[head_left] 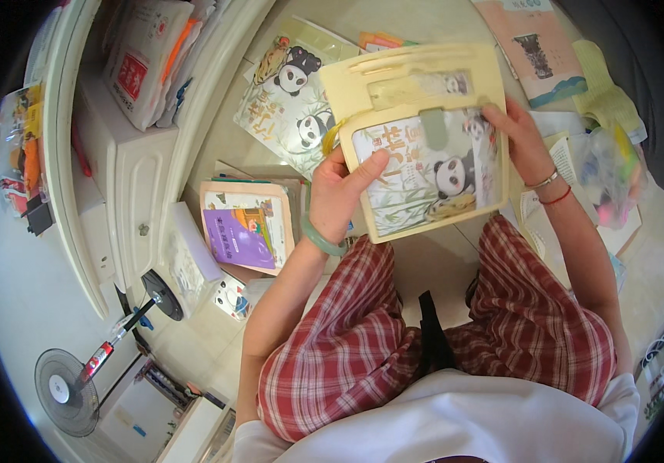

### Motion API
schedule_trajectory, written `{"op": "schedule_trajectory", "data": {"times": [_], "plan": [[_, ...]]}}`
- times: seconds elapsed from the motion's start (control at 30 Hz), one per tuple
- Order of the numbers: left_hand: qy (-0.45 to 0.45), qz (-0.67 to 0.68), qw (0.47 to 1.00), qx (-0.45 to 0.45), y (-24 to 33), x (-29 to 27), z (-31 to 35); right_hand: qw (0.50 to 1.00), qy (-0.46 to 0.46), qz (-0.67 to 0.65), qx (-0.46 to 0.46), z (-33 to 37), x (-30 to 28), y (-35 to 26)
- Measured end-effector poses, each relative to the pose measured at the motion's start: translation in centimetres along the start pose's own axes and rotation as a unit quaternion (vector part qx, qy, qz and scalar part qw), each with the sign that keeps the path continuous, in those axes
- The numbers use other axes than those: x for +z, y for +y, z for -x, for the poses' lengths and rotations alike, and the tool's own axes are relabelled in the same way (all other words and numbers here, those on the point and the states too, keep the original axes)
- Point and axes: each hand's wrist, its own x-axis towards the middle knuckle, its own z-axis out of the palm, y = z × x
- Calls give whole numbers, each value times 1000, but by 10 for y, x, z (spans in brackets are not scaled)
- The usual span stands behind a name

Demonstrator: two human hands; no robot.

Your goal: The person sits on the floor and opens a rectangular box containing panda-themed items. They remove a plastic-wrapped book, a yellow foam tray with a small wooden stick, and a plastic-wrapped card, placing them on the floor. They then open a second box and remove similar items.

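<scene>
A pale yellow notebook with a panda and bamboo picture under its clear front is held up above my knees. Its top flap is lifted away, and a grey-green clasp tab lies over the front. My left hand grips the left side, thumb on the front; a green bangle circles that wrist. At the upper right edge, my right hand is closed on the notebook near the fold. A yellow tassel hangs at the left edge. Behind it on the floor lies a matching panda-printed package.
Stacked books sit left of my knees beside a clear plastic box. A white cabinet with packets runs along the left, near a standing fan. Rightward lie a pink booklet, a green cloth and a clear plastic bag.
</scene>
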Motion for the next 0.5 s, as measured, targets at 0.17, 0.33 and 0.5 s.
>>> {"op": "schedule_trajectory", "data": {"times": [0.17,0.33,0.5], "plan": [[-99,-113,986,-70,6,-10,-5,962,-3,168,-213,-14,-8,-10],[-164,-248,951,-88,12,-4,-6,935,-158,311,-56,11,23,-22],[-200,-221,950,-93,24,-7,-11,974,-192,101,69,23,30,-9]]}}
